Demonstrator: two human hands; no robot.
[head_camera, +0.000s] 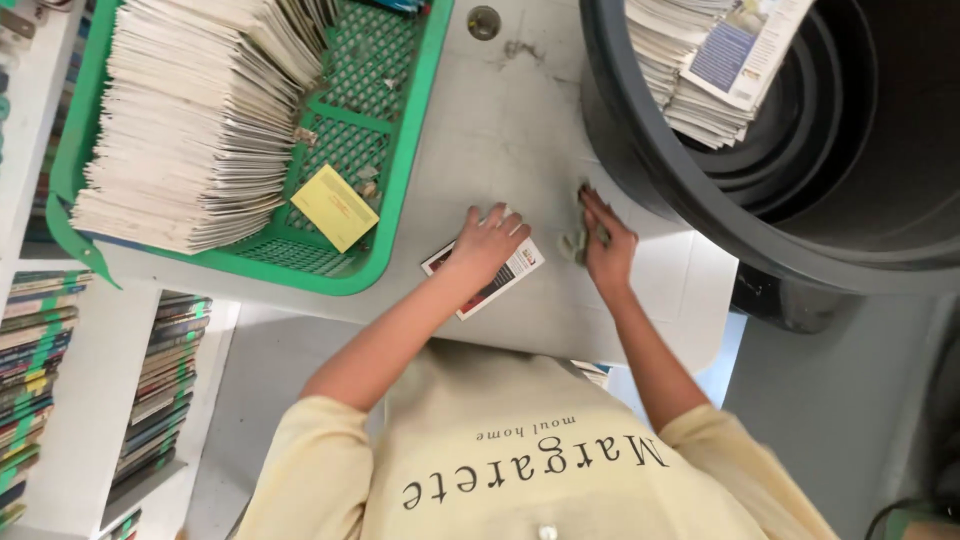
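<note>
A grey table (500, 130) fills the middle of the view, and a big dark round bin (800, 190) crowds its right side, its rim overhanging the tabletop; inside the bin, near the upper edge, sits a pile of folded printed papers (700, 70). On the left end of the table rests a green plastic basket (400, 170) with a lattice floor, and leaning in it is a thick fanned stack of pale booklets (190, 120), beside which lies a single yellow card (334, 207) on the mesh. Below the table's left edge, white shelves hold rows of banded bundles (35, 350). The person's left hand (487, 243) lies palm down with fingers spread on a small printed leaflet (505, 275), pressing it flat against the tabletop just right of the basket's corner; the hand is open and flat, not curled round anything. The right hand (607, 245) rests on the table close to the bin's wall, its fingers extended over a small crumpled greyish scrap (577, 243); whether it pinches the scrap or only touches it cannot be made out. The two hands are near each other, not touching.
</note>
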